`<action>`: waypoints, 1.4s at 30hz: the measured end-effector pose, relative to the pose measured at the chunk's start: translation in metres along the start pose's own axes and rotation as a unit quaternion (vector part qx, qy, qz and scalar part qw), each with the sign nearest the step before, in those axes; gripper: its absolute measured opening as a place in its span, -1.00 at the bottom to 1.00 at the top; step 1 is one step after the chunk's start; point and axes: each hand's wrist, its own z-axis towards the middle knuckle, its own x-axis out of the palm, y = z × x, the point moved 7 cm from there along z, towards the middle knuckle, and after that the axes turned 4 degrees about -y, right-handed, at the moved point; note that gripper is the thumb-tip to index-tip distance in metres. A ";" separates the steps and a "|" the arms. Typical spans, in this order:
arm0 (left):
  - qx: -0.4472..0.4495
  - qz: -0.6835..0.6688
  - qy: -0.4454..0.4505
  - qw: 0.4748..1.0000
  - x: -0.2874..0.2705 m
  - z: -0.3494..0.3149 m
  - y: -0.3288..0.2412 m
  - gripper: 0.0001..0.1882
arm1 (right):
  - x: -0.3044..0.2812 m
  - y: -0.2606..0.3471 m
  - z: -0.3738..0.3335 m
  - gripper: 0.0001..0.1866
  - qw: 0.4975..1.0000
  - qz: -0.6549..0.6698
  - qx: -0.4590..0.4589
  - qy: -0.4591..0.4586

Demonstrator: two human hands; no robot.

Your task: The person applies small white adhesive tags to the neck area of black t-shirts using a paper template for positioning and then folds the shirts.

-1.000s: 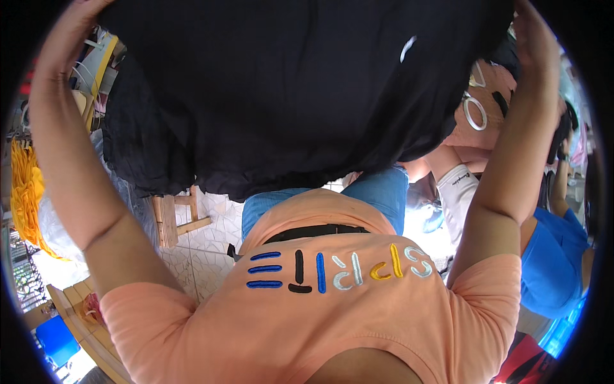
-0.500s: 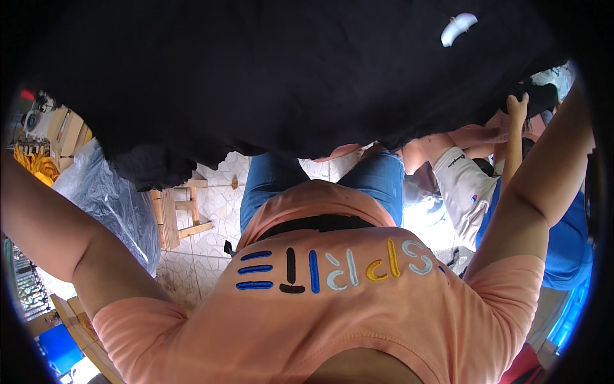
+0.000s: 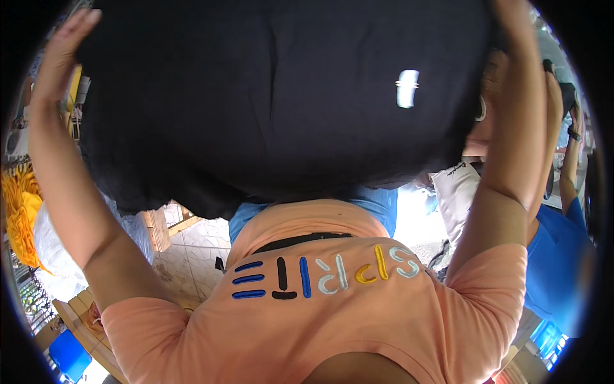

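A wide black cloth (image 3: 307,115) spreads before me, its gathered lower edge hanging over my lap. A small white label (image 3: 406,88) sits on its right half. At the cloth's upper left edge is my left hand (image 3: 71,35), its fingers stretched out alongside the fabric; nothing shows in its grasp. My right hand (image 3: 511,11) reaches to the upper right edge of the cloth. The top of the picture cuts off its fingers, so their grip is hidden.
Yellow fabric (image 3: 22,214) and clear plastic sheeting (image 3: 57,246) lie at the left, near a wooden frame (image 3: 157,229). Close on my right sits a co-worker in a blue shirt (image 3: 553,256), one arm raised. A blue object (image 3: 70,355) stands at the lower left.
Both my arms have drawn inward, bringing my left hand and part of my right into view. The cloth spans less width, its lower edge hangs lower, and the label has shifted left and down.
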 end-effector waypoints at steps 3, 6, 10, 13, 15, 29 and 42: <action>-0.139 -0.085 0.107 0.981 0.093 0.018 0.076 -0.42 | 0.071 -0.068 -0.022 -0.86 0.995 0.003 0.088 0.054; -0.206 -0.134 0.108 0.963 0.134 0.008 0.140 -0.56 | 0.143 -0.116 -0.034 -0.81 0.987 -0.016 0.093 0.131; -0.258 -0.169 0.087 0.947 0.195 0.017 0.174 -0.59 | 0.161 -0.168 -0.048 -0.78 0.980 -0.032 0.135 0.144; -0.248 -0.186 0.065 0.948 0.219 0.019 0.187 -0.62 | 0.172 -0.185 -0.057 -0.79 0.978 -0.109 0.082 0.155; -0.239 -0.152 0.065 0.957 0.223 0.018 0.199 -0.62 | 0.182 -0.190 -0.061 -0.78 0.976 -0.112 0.097 0.162; 0.141 -0.034 0.136 0.980 0.270 -0.107 -0.043 -0.69 | 0.132 -0.066 -0.169 -0.79 0.984 -0.073 0.098 0.128; 0.219 0.121 0.221 0.943 0.331 -0.179 -0.074 -0.18 | 0.145 -0.051 -0.213 -0.87 0.988 -0.136 0.049 0.050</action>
